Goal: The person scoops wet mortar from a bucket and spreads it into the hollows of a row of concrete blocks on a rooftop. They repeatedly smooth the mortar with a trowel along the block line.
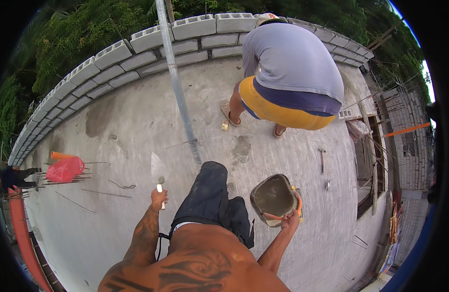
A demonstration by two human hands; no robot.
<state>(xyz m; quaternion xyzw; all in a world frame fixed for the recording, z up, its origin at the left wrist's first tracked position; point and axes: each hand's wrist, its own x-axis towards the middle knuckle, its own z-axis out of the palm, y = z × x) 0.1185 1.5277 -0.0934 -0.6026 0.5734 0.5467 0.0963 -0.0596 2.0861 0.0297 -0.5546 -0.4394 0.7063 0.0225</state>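
Observation:
My left hand [159, 197] is closed around the white handle of a pointed trowel [158, 166], its broad pale blade aimed away from me over the concrete floor. A bit of mortar clings near the blade's base. On my right, a cut-down dark bucket [253, 200] holds smooth wet grey mortar [274, 194]. My right hand [291, 221] grips the near right side of this bucket, by its orange handle [299, 200]. Part of those fingers is hidden. My knees, in dark trousers, lie between the two hands.
A co-worker in a grey shirt [297, 68] bends ahead, facing a curved-looking block wall [183, 47]. A metal pole [178, 87] rises from near my knees. Right: a hammer [323, 160] and a framed floor opening [365, 187]. Left: rebar rods [107, 193] and a red bag [65, 169].

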